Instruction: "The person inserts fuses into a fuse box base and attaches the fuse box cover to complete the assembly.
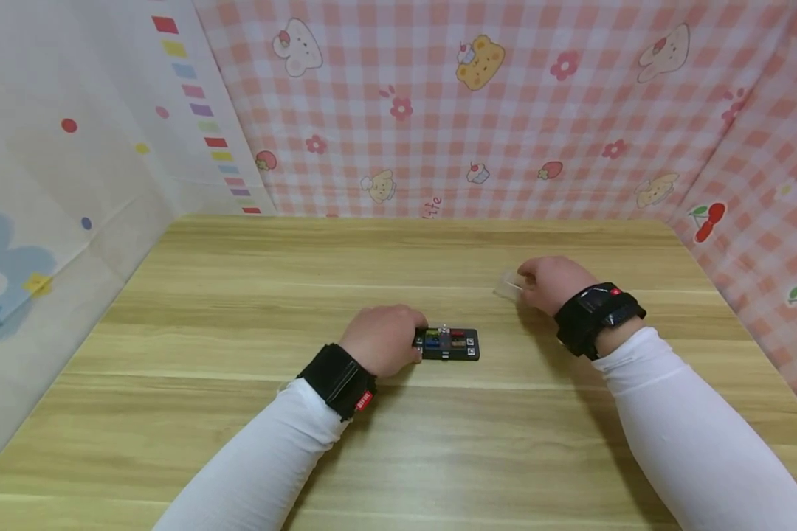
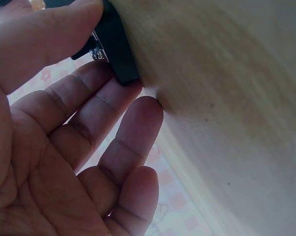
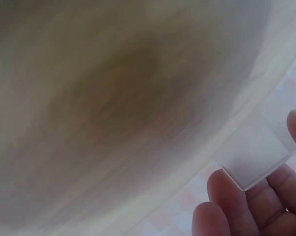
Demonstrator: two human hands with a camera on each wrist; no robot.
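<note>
A small black fuse block [image 1: 465,346] with several coloured blade fuses lies near the middle of the table. My left hand [image 1: 385,339] grips its left end. In the left wrist view the thumb [image 2: 64,32] lies along one side of the black block [image 2: 119,49], and two fingertips touch the other side; the remaining fingers are bent beside it. To the right and farther back, my right hand [image 1: 554,282] pinches a clear plastic cover [image 1: 507,286]. That cover [image 3: 253,152] shows a thin raised rim in the right wrist view, with fingers below it and the thumb at its far side.
The wood-grain table [image 1: 239,295] fills the space around both hands. A pink checked cloth [image 1: 438,110] rises behind its back edge, with more cloth along the right side. A white patterned sheet [image 1: 106,147] stands at the left. Both wrists wear black straps.
</note>
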